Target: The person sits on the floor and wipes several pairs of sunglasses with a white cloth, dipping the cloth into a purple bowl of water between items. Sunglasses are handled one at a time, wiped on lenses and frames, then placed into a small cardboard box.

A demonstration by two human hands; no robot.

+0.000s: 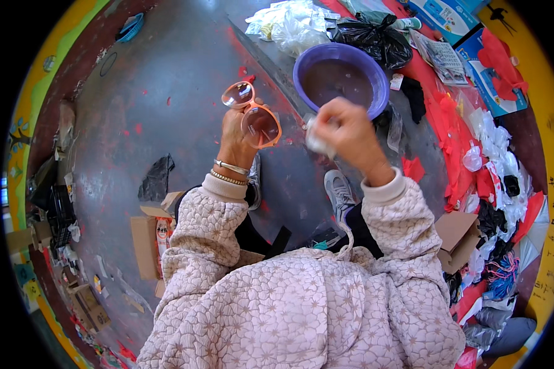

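Observation:
My left hand [232,132] is closed around a pair of sunglasses [261,127] with an orange frame and dark lenses, held up over the floor. Two bracelets circle that wrist. To its right, my right hand [349,132] pinches a crumpled white cloth or tissue [318,140]; motion blurs it, so its exact kind is unclear. The cloth is apart from the sunglasses. Just beyond my right hand stands a purple basin [381,92] holding murky brownish water.
White plastic bags [292,24] and a black plastic bag [378,40] lie behind the basin. Red cloth [449,154] and plastic scraps pile up along the right. Open cardboard boxes stand at left [144,246] and right [457,240]. My shoes [338,194] are on the grey floor.

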